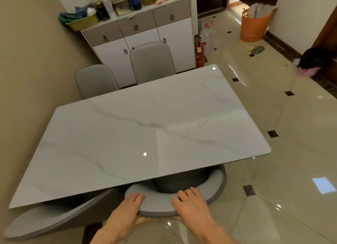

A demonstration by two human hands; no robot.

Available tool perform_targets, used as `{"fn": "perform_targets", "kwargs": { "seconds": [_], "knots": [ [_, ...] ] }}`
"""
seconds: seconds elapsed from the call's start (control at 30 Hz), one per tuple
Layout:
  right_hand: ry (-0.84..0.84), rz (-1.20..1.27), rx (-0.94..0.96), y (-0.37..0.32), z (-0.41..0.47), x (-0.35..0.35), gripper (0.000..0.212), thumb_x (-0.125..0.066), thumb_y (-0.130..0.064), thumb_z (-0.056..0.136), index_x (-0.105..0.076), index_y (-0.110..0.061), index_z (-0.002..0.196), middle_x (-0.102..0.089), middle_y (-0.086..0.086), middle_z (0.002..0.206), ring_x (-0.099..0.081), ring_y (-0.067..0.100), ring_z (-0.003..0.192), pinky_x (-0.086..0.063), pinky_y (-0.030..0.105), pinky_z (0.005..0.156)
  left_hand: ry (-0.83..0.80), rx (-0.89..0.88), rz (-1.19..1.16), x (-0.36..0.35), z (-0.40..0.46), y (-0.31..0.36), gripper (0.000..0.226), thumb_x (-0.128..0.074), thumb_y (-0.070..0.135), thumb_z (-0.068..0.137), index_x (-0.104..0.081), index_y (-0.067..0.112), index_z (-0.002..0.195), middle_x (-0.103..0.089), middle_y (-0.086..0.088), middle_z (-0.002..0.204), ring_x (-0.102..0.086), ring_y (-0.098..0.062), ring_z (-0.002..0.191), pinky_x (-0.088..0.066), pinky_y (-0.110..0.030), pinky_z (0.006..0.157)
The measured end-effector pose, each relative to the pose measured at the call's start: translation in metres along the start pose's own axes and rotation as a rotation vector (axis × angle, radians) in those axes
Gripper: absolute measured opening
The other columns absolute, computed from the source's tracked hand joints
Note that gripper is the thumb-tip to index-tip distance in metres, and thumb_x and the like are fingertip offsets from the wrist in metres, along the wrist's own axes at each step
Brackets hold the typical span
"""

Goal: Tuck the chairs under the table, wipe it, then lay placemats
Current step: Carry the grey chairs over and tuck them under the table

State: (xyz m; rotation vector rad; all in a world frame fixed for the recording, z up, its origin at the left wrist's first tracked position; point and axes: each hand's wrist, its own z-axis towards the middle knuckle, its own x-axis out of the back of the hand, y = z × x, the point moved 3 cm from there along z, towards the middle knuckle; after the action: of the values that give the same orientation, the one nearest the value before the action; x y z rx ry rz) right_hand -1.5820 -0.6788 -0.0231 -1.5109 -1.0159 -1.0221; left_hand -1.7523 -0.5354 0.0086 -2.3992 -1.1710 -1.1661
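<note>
Both hands curled over the top edge of a grey chair [175, 194] back: left hand [127, 209], right hand [189, 205], thumbs underneath. Chair seat tucked beneath the near edge of the marble table [138, 134].

Both forearms enter from the bottom edge of the head view and extend forward, converging slightly, with the backs of both hands facing up. The left hand [130, 206] grips the top edge of a grey chair backrest [156, 204], its fingers [137, 198] curled over the top and its thumb underneath against the near face. The right hand [189, 203] grips the same edge further to the right, fingers spread and curled over the top, thumb tucked below the rim; the two hands are set apart and do not touch.
</note>
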Motion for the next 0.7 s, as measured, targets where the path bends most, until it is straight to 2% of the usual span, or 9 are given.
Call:
{"fn": "perform_targets", "kwargs": {
  "seconds": [0.07, 0.17, 0.27, 0.37, 0.43, 0.5, 0.57, 0.6, 0.7],
  "knots": [
    [-0.067, 0.064, 0.041, 0.004, -0.005, 0.011, 0.041, -0.077, -0.053, 0.065, -0.060, -0.021, 0.082, -0.057, -0.002, 0.076, -0.054, 0.019, 0.068, -0.054, 0.038, 0.078, -0.044, 0.069, 0.037, 0.003, -0.008, 0.016, 0.121, -0.026, 0.092, 0.055, -0.021, 0.024, 0.154, -0.024, 0.003, 0.159, -0.030, -0.015, 0.143, -0.030, -0.028, 0.116],
    [-0.156, 0.189, 0.054, 0.025, -0.012, 0.042, 0.058, -0.056, -0.065, 0.081, -0.054, -0.017, 0.113, -0.055, 0.004, 0.107, -0.052, 0.025, 0.097, -0.043, 0.040, 0.088, -0.145, 0.104, 0.040, 0.013, -0.007, 0.050, 0.134, -0.029, 0.100, 0.046, -0.021, 0.022, 0.155, -0.029, -0.001, 0.156, -0.034, -0.020, 0.139, -0.032, -0.032, 0.113],
    [-0.158, 0.270, 0.038, 0.075, -0.021, 0.072, 0.068, -0.042, -0.072, 0.085, -0.045, -0.019, 0.129, -0.050, 0.001, 0.120, -0.048, 0.022, 0.105, -0.041, 0.036, 0.087, -0.224, 0.075, -0.025, 0.023, 0.011, 0.104, 0.125, -0.040, 0.101, 0.054, -0.031, 0.026, 0.152, -0.040, 0.003, 0.152, -0.042, -0.018, 0.134, -0.034, -0.034, 0.112],
    [-0.088, 0.310, -0.060, 0.129, -0.024, 0.091, 0.092, -0.011, -0.085, 0.074, -0.045, -0.023, 0.133, -0.051, -0.003, 0.125, -0.048, 0.017, 0.109, -0.042, 0.032, 0.087, -0.200, 0.048, -0.125, 0.029, 0.044, 0.151, 0.111, -0.032, 0.101, 0.062, -0.048, 0.027, 0.142, -0.055, 0.005, 0.140, -0.053, -0.015, 0.122, -0.043, -0.034, 0.103],
    [-0.064, 0.297, -0.112, 0.171, -0.026, 0.100, 0.108, 0.007, -0.084, 0.063, -0.045, -0.022, 0.134, -0.052, -0.002, 0.126, -0.049, 0.018, 0.111, -0.043, 0.031, 0.089, -0.160, 0.033, -0.172, 0.035, 0.073, 0.180, 0.101, -0.028, 0.097, 0.069, -0.053, 0.026, 0.136, -0.059, 0.006, 0.134, -0.056, -0.014, 0.118, -0.045, -0.034, 0.100],
    [-0.079, 0.231, -0.146, 0.208, -0.028, 0.113, 0.101, 0.005, -0.082, 0.069, -0.047, -0.021, 0.130, -0.053, -0.001, 0.123, -0.050, 0.019, 0.108, -0.043, 0.031, 0.085, -0.123, -0.011, -0.205, 0.043, 0.095, 0.211, 0.079, -0.035, 0.087, 0.079, -0.060, 0.026, 0.123, -0.064, 0.007, 0.120, -0.060, -0.014, 0.108, -0.048, -0.032, 0.093],
    [-0.086, 0.167, -0.196, 0.249, -0.029, 0.122, 0.071, -0.018, -0.073, 0.089, -0.048, -0.021, 0.127, -0.052, -0.001, 0.121, -0.050, 0.019, 0.105, -0.041, 0.030, 0.082, -0.063, -0.062, -0.240, 0.055, 0.122, 0.245, 0.060, -0.041, 0.074, 0.088, -0.061, 0.026, 0.117, -0.066, 0.008, 0.112, -0.060, -0.014, 0.102, -0.049, -0.029, 0.086],
    [-0.099, 0.149, -0.230, 0.272, -0.027, 0.128, 0.062, -0.025, -0.068, 0.093, -0.047, -0.021, 0.127, -0.052, -0.001, 0.121, -0.050, 0.019, 0.105, -0.041, 0.030, 0.082, -0.034, -0.074, -0.254, 0.062, 0.140, 0.263, 0.058, -0.042, 0.071, 0.090, -0.059, 0.027, 0.124, -0.064, 0.007, 0.120, -0.059, -0.013, 0.107, -0.048, -0.029, 0.090],
    [-0.092, 0.087, -0.262, 0.328, -0.017, 0.147, 0.066, -0.021, -0.067, 0.092, -0.047, -0.019, 0.130, -0.053, 0.000, 0.122, -0.052, 0.018, 0.104, -0.046, 0.030, 0.083, 0.057, -0.110, -0.256, 0.084, 0.194, 0.311, 0.061, -0.042, 0.065, 0.095, -0.047, 0.027, 0.142, -0.053, 0.005, 0.143, -0.052, -0.015, 0.124, -0.041, -0.031, 0.104]
  ]
}}
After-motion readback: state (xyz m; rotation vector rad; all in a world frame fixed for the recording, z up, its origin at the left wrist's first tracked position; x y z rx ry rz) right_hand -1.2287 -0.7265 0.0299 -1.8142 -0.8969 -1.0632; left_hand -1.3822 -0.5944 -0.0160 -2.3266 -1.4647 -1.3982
